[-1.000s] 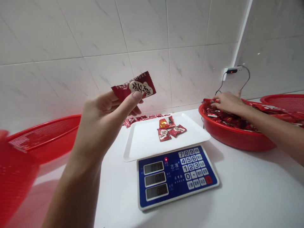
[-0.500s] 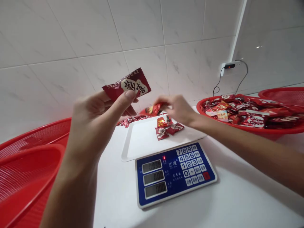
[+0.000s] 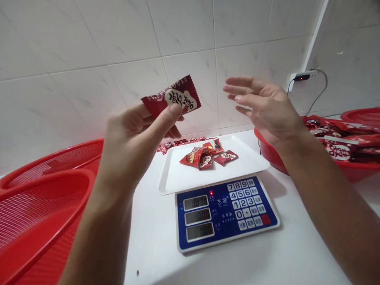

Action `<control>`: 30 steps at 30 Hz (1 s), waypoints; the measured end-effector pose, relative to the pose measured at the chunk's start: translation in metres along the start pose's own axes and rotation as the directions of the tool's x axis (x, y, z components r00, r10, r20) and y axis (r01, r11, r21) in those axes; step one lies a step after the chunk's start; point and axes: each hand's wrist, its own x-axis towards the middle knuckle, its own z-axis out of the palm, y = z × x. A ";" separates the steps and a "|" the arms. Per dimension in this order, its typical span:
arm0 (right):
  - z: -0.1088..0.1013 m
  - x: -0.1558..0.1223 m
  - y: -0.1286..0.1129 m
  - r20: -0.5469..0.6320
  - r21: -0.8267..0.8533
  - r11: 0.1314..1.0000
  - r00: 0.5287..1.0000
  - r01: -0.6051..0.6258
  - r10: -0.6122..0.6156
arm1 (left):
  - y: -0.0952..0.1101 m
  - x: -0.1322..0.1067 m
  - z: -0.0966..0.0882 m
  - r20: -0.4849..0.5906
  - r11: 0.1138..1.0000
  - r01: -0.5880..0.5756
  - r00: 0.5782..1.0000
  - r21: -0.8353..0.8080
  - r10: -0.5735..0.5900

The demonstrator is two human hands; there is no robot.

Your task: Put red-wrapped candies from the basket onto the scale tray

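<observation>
My left hand (image 3: 130, 142) is raised and pinches a red candy packet (image 3: 171, 97) between thumb and fingers. The packet has a white label and "SWEET SUGAR" lettering. My right hand (image 3: 264, 107) is up in the air above the far right of the white plastic tray (image 3: 184, 176), with its fingers spread and nothing in them. Several red candy packets (image 3: 204, 156) lie in a loose group on the tray, some overlapping. The tray rests on a blue-faced digital scale (image 3: 225, 213), whose displays are lit.
Red mesh baskets (image 3: 44, 209) stand at the left. A red basin (image 3: 350, 172) of candy packets sits at the right, with another red basket (image 3: 360, 116) behind it. Small packets (image 3: 178, 144) line the wall behind the tray. A wall socket (image 3: 301, 77) has a cable.
My right hand has moved from over the tray up and to the right, now open and empty. One more packet lies on the tray, and the top scale reading has changed.
</observation>
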 end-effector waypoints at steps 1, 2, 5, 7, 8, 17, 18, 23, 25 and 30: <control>-0.002 -0.002 -0.003 0.001 0.026 1.000 1.000 -0.007 0.007 | 0.000 0.000 0.001 0.000 1.000 -0.006 1.000 0.006 0.006; -0.003 -0.005 -0.005 0.010 0.043 0.999 1.000 -0.007 0.006 | -0.001 -0.001 0.001 -0.001 1.000 -0.013 1.000 0.013 0.013; -0.004 -0.012 -0.011 0.076 0.045 0.999 0.997 0.019 -0.022 | -0.002 -0.001 0.004 -0.004 1.000 -0.021 1.000 0.023 0.021; -0.005 -0.017 -0.015 0.112 0.043 0.998 0.993 0.038 -0.042 | -0.002 -0.001 0.006 0.009 1.000 -0.020 1.000 0.018 0.020; -0.005 -0.018 -0.018 0.125 0.050 0.998 0.991 0.047 -0.053 | -0.002 -0.002 0.007 0.018 1.000 -0.015 1.000 0.015 0.014; -0.010 -0.019 -0.022 0.121 -0.004 0.999 0.992 0.046 -0.045 | 0.000 -0.003 0.009 0.054 0.999 0.041 0.998 0.029 -0.043; -0.010 -0.018 -0.020 0.121 -0.013 0.999 0.992 0.039 -0.037 | 0.000 -0.003 0.009 0.062 0.999 0.042 0.997 0.033 -0.044; -0.011 -0.016 -0.014 0.148 -0.046 0.998 0.989 0.032 -0.025 | 0.000 -0.003 0.009 0.052 0.998 0.038 0.998 0.044 -0.040; -0.012 -0.016 -0.014 0.154 -0.056 0.998 0.988 0.027 -0.018 | 0.001 -0.003 0.010 0.036 0.998 0.028 0.999 0.053 -0.030; -0.010 -0.019 -0.021 0.193 0.005 1.000 0.981 0.026 -0.027 | 0.001 -0.005 0.011 0.075 0.997 0.065 0.995 0.043 -0.069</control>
